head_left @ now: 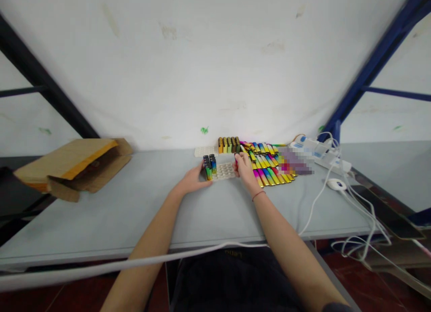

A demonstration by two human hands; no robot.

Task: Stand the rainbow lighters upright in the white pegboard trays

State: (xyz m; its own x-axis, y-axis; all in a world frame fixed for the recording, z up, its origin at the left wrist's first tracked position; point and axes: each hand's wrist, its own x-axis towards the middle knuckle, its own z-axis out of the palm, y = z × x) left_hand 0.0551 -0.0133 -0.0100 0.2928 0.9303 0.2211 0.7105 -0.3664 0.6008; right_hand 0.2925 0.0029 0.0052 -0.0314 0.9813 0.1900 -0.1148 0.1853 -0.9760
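A white plastic tray (225, 172) with rows of holes lies on the grey table (141, 204). A few rainbow-coloured lighters (209, 165) stand upright in its left end. My left hand (195, 176) rests against the tray's left side, fingers curled around the standing lighters. My right hand (243, 167) is at the tray's right edge, fingers closed on a lighter with a pink end. A heap of rainbow lighters (267, 168) lies flat just right of my right hand. Behind it, several lighters (229, 144) stand in a row.
A torn cardboard box (72, 166) sits at the table's left end. A second white tray (206, 151) lies at the back. A white power strip (318, 152), a white mouse (336, 184) and cables occupy the right end. A white wall stands behind.
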